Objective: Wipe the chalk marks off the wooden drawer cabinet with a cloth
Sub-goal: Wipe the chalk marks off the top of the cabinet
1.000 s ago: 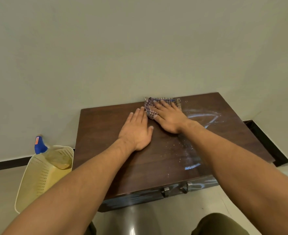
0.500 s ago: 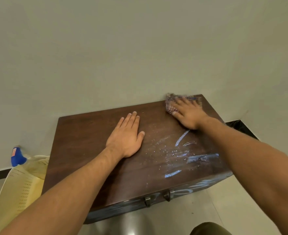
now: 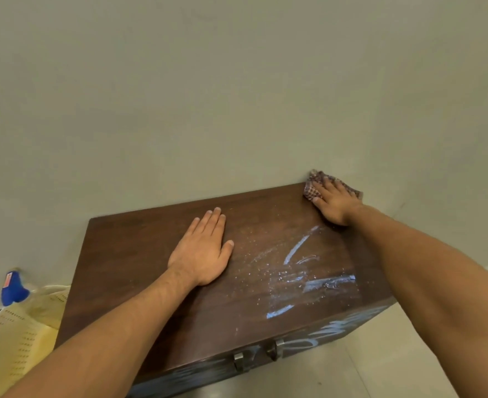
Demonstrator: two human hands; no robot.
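On the chalk-smeared cabinet top (image 3: 139, 254), the left hand (image 3: 202, 251) lies flat mid-frame, fingers straight, while the right hand (image 3: 334, 205) presses the cloth (image 3: 311, 185) with flat fingers at the upper-right corner.

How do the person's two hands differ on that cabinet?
The left hand lies flat on the bare cabinet top; the right hand presses a checked cloth at its far right corner. The left hand sits beside the chalk marks; the right hand is beyond them. Both are palm-down with straight fingers.

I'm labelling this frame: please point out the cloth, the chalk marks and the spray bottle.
cloth (image 3: 311, 189): head view, checked corner at its left edge.
chalk marks (image 3: 297, 247): head view, middle of the long slanted stroke.
spray bottle (image 3: 11, 288): head view, blue trigger head.
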